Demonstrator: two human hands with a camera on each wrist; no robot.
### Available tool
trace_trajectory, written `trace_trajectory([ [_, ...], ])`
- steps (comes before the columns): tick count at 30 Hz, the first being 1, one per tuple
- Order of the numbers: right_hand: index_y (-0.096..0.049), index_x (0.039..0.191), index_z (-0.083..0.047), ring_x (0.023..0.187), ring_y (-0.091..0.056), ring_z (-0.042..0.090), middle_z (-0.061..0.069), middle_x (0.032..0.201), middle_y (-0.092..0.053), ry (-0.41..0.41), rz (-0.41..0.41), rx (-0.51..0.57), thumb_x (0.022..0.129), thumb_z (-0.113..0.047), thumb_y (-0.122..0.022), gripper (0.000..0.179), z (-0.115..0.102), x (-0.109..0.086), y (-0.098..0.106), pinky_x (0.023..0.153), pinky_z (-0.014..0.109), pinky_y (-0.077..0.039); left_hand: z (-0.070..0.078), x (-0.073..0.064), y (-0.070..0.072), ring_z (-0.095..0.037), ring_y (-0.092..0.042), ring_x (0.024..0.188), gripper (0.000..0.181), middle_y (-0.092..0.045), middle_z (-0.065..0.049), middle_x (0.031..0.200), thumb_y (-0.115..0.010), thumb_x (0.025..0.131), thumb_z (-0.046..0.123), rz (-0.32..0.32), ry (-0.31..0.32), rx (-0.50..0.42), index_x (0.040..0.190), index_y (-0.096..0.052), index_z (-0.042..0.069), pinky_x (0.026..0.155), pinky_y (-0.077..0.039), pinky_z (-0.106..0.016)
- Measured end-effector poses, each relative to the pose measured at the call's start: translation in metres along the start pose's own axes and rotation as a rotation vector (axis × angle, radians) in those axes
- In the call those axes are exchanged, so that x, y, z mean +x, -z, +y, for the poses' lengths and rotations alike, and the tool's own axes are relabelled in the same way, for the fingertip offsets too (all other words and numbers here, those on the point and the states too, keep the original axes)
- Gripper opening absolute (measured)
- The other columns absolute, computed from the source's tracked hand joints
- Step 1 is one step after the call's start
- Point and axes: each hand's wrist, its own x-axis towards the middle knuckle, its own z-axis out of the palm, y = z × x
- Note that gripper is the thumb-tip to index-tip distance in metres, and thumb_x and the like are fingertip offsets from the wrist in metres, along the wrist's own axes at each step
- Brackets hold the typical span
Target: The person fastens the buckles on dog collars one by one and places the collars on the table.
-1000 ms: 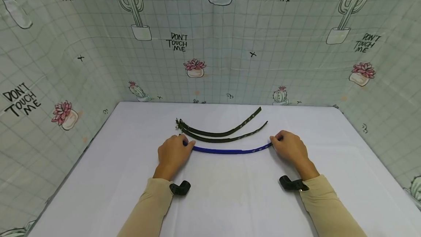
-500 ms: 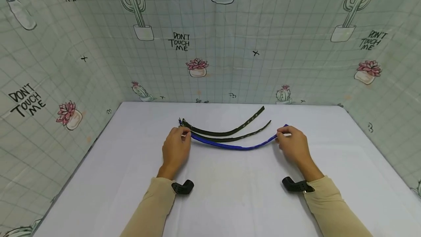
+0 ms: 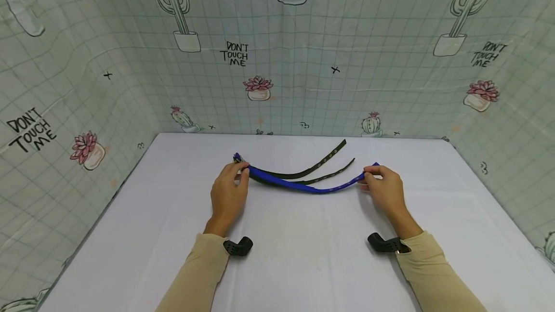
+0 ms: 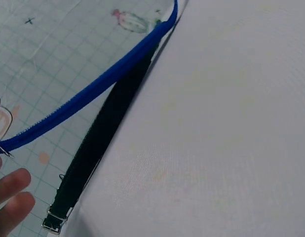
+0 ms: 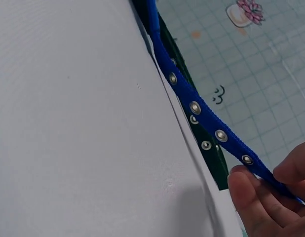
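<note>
A blue collar (image 3: 284, 183) with metal eyelets stretches between both hands, raised off the table and sagging in the middle. My left hand (image 3: 226, 196) pinches its buckle end, where a metal ring shows in the left wrist view. At the other end my right hand (image 3: 385, 192) pinches the strap past the eyelets (image 5: 221, 136) between thumb and fingers. Just behind it lie two dark green collars, a farther one (image 3: 323, 162) and a nearer one (image 3: 334, 174). The blue strap and left hand partly cover them. One green buckle (image 4: 54, 222) shows in the left wrist view.
A white-covered table (image 3: 286, 254) lies under the hands. Cloth with printed cacti and a grid (image 3: 295, 37) hangs behind the table and along both sides. Black wrist cameras (image 3: 238, 247) sit on both forearms.
Both hands have lifted the blue collar from the table and carried it away from the body, up to the green collars. It now overlaps their left portions.
</note>
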Motion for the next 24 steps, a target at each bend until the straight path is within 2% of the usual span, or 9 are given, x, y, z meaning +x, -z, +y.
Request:
trace_trajectory([
  [4, -0.060, 0.120, 0.016, 0.077, -0.074, 0.019, 0.032, 0.115, -0.061, -0.011, -0.001, 0.040, 0.100, -0.002, -0.050, 0.029, -0.002, 0.000, -0.001, 0.072, 0.027, -0.058, -0.001, 0.000, -0.001, -0.021, -0.068, 0.096, 0.023, -0.064, -0.006, 0.120, -0.061, 0.102, 0.017, 0.012, -0.018, -0.087, 0.121, -0.070, 0.008, 0.073, -0.057, -0.036],
  [9, -0.057, 0.121, 0.018, 0.076, -0.073, 0.010, 0.029, 0.120, -0.056, 0.000, 0.001, 0.161, 0.098, 0.000, -0.047, 0.030, -0.004, 0.002, -0.003, 0.075, 0.029, -0.058, -0.002, 0.002, -0.002, -0.027, -0.067, 0.094, 0.021, -0.064, -0.010, 0.115, -0.059, 0.102, 0.007, 0.074, 0.006, -0.280, 0.119, -0.070, 0.002, 0.075, -0.056, -0.027],
  [13, -0.054, 0.122, 0.019, 0.078, -0.073, 0.011, 0.026, 0.121, -0.054, 0.014, 0.008, 0.223, 0.098, 0.002, -0.047, 0.030, -0.005, 0.000, -0.005, 0.074, 0.030, -0.058, -0.002, 0.003, -0.001, -0.029, -0.067, 0.093, 0.019, -0.064, -0.014, 0.112, -0.057, 0.101, 0.000, 0.109, 0.103, -0.457, 0.115, -0.069, -0.003, 0.078, -0.056, -0.022],
  [16, -0.054, 0.120, 0.019, 0.078, -0.073, 0.012, 0.025, 0.119, -0.053, 0.025, 0.021, 0.257, 0.098, 0.004, -0.047, 0.028, -0.005, -0.003, -0.009, 0.073, 0.030, -0.058, 0.000, 0.003, 0.001, -0.033, -0.067, 0.098, 0.016, -0.061, -0.021, 0.114, -0.055, 0.101, -0.004, 0.107, 0.181, -0.587, 0.114, -0.064, -0.008, 0.080, -0.056, -0.025],
  [20, -0.054, 0.120, 0.020, 0.077, -0.070, 0.007, 0.023, 0.117, -0.053, 0.057, 0.050, 0.285, 0.098, 0.005, -0.048, 0.027, -0.007, -0.005, -0.014, 0.073, 0.029, -0.058, 0.001, 0.003, 0.003, -0.043, -0.066, 0.104, 0.013, -0.057, -0.025, 0.114, -0.051, 0.101, -0.008, 0.092, 0.224, -0.695, 0.112, -0.057, -0.012, 0.084, -0.056, -0.030],
  [24, -0.056, 0.120, 0.017, 0.077, -0.068, 0.004, 0.024, 0.117, -0.055, 0.081, 0.070, 0.270, 0.099, 0.004, -0.049, 0.026, -0.008, -0.007, -0.017, 0.072, 0.027, -0.058, 0.004, 0.003, 0.003, -0.049, -0.063, 0.106, 0.007, -0.053, -0.022, 0.112, -0.049, 0.102, -0.008, 0.090, 0.252, -0.759, 0.109, -0.050, -0.010, 0.084, -0.057, -0.033],
])
